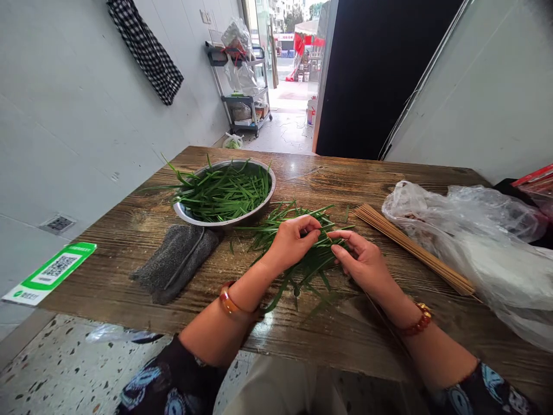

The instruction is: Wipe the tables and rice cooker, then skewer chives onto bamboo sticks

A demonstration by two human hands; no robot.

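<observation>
Above a loose pile of garlic chives (313,268) on the wooden table, my two hands nearly meet at the fingertips. My left hand (296,239) is closed in a pinch on green chive leaves, partly hidden by its fingers. Between thumb and fingers, my right hand (360,259) grips a thin bamboo skewer (380,314); its tip points toward the left fingertips and its shaft runs back under the right wrist. A metal bowl (273,187) heaped with more chives stands behind, to the left. Right of the pile lies a bundle of bamboo skewers (415,248).
A dark grey cloth (177,262) lies on the wooden table (129,305) left of my forearm. Crumpled clear plastic bags (484,248) cover the right side. A green QR-code card (54,271) sits at the left edge. Beyond the table stands a wheeled cart (239,101) near the doorway.
</observation>
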